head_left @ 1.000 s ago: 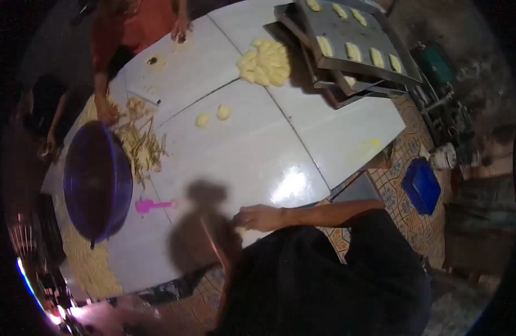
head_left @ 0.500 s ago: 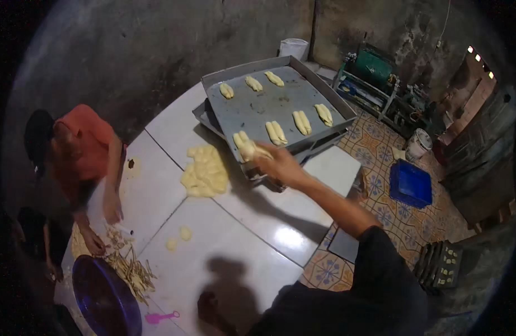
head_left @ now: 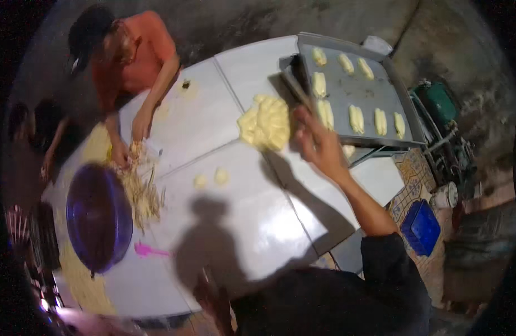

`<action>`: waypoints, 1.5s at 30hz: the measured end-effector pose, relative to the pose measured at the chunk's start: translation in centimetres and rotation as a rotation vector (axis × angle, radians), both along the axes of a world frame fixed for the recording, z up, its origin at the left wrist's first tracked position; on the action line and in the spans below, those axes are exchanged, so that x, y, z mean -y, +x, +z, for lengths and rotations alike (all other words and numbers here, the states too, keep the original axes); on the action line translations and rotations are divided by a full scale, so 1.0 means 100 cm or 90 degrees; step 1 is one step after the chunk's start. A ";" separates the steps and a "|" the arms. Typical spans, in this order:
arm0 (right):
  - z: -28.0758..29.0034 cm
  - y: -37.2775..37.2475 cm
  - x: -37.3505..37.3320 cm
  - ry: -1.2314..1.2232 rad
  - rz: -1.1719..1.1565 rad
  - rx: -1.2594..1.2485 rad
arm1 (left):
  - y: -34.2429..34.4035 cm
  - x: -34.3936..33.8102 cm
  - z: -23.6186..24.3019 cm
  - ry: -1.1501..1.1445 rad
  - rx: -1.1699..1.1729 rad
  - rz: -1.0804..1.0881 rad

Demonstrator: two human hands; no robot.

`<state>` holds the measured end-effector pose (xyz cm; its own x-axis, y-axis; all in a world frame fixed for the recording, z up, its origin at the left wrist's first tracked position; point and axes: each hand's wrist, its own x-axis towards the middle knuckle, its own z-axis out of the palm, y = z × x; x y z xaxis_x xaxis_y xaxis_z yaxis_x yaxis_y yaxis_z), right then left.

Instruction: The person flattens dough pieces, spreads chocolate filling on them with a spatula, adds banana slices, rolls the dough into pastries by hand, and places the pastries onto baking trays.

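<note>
Right hand: raised over the bench, fingers loosely parted, nothing in them that I can see; it is beside the left edge of the top baking tray, and I cannot tell whether it touches.
Left hand: low by the bench's near edge, in shadow; I cannot tell whether it is loose, clenched or gripping something.
Shaped dough pieces: eight on the top baking tray, four toward its near edge, three toward its far edge, one by its left edge between those rows.
Dough heap: on the bench, near the tray's left edge.
Dough balls: two, mid-bench, nearer me than the heap.
Bench's left edge: purple basin, pale strips beside it, pink scoop nearer me.
Co-worker: orange-shirted, at the far left edge, hands at the strips.
</note>
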<state>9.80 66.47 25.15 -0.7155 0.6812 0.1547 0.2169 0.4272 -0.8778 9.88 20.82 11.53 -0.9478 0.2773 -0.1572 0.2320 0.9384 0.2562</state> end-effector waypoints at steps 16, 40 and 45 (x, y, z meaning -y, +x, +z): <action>-0.207 -0.025 0.263 0.065 0.757 0.018 | -0.117 0.108 -0.106 0.288 -0.486 0.020; -0.180 0.038 0.261 0.373 0.310 0.035 | -0.047 -0.029 -0.057 0.487 -0.081 -0.200; -0.201 0.040 0.256 0.519 0.496 0.159 | -0.040 -0.031 -0.050 0.202 -0.050 -0.491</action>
